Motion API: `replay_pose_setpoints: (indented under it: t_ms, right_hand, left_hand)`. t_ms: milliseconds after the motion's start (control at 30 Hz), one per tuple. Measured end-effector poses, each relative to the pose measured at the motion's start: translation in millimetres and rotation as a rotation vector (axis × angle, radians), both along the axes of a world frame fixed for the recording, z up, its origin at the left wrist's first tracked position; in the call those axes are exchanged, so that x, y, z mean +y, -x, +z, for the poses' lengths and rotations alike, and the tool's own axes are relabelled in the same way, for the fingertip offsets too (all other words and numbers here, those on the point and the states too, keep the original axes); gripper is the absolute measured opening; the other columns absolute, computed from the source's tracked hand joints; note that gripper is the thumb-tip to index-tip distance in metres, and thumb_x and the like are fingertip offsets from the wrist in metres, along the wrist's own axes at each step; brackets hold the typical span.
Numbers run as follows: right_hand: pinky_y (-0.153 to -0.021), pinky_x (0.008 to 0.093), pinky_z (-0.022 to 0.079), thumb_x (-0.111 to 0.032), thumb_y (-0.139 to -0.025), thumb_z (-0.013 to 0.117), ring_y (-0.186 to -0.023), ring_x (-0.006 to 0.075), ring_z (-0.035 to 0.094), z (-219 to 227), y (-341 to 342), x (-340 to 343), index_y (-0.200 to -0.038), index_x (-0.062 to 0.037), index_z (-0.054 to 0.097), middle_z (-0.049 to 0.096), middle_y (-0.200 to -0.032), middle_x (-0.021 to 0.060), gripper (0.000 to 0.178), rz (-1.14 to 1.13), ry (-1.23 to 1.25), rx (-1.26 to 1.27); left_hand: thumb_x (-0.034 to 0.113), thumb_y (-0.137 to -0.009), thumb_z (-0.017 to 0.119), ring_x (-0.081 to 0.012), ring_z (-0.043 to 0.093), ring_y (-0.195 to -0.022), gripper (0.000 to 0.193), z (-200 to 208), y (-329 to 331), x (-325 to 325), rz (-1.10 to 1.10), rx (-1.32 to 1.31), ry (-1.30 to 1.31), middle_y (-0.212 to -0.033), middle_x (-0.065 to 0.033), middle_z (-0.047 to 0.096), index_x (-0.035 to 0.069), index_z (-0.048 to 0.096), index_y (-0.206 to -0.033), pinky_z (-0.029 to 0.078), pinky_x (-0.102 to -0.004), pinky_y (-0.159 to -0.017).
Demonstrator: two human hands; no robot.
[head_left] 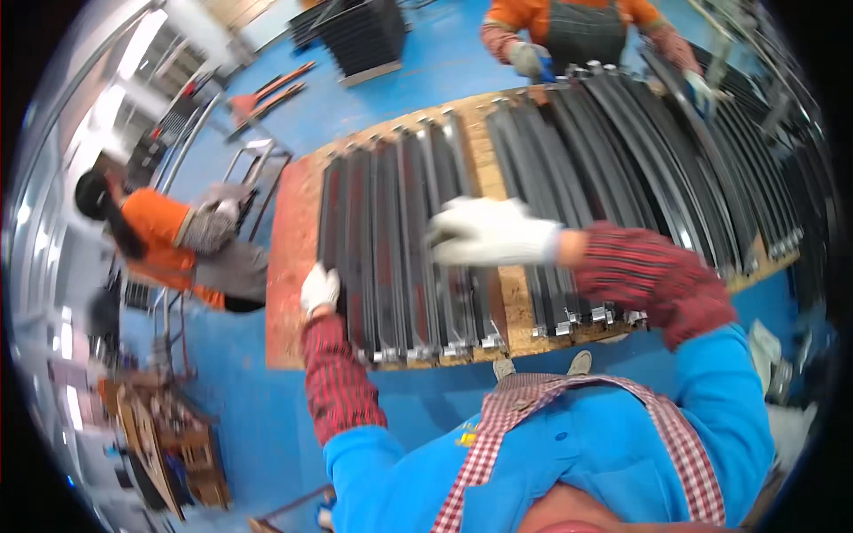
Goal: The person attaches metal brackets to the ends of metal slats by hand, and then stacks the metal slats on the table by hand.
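Note:
My left hand, in a white glove, rests with fingers extended against the outer edge of the leftmost dark strip in a row of long metal strips. Over the right part of that row is my right hand, also white-gloved and somewhat blurred. Its fingers point left, loosely apart, and nothing shows in them. Whether it touches the strips underneath I cannot tell. Shiny metal ends stick out at both ends of the strips. A second group of dark strips lies to the right on the same wooden board.
The board's left end is a red panel. Across from me a co-worker in orange handles strips with gloved hands. Another person in orange stands at the left by metal frames. Dark stacked crates and an orange pallet jack stand beyond.

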State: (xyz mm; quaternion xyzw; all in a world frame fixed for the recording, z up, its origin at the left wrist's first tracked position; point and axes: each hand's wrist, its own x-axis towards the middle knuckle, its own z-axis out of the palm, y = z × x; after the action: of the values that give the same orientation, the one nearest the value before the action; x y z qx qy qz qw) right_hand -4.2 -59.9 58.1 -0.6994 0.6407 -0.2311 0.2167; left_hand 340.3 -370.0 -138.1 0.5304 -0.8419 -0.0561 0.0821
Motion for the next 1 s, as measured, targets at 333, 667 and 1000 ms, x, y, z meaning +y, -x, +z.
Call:
replay_pose_setpoints:
  t_ms: [333,667,1000]
  right_hand:
    - [-0.074,0.055,0.059,-0.031,-0.086,0.064,-0.085,0.0466,0.071,-163,-169,-257,-0.12,-0.0046,0.059,0.062,-0.112,0.0303,0.043,-0.309,-0.031,-0.098]
    - [-0.073,0.0542,0.058,-0.016,-0.093,0.055,-0.084,0.0467,0.07,-178,-183,-261,-0.12,-0.0093,0.059,0.058,-0.116,0.0261,0.029,-0.536,-0.087,-0.28]
    - [-0.088,0.0454,0.054,-0.014,-0.09,0.05,-0.099,0.035,0.07,-144,-132,-233,-0.109,-0.0144,0.069,0.074,-0.108,0.0124,0.027,-0.482,0.368,-0.66]
  left_hand:
    - [0.042,-0.095,0.058,-0.0389,0.069,-0.105,0.052,5,3,-22,-0.032,0.137,-0.229,-0.119,-0.0158,0.073,0.014,0.059,-0.139,0.053,-0.0451,-0.086]
    - [0.019,-0.091,0.058,-0.0273,0.067,-0.1,0.047,46,-30,-17,-0.064,0.456,-0.349,-0.117,-0.0137,0.073,0.002,0.061,-0.135,0.05,-0.0342,-0.088]
    - [0.018,-0.09,0.058,-0.0181,0.062,-0.088,0.045,135,-26,47,0.031,0.707,-0.366,-0.11,-0.0128,0.072,-0.003,0.063,-0.129,0.048,-0.0273,-0.084]
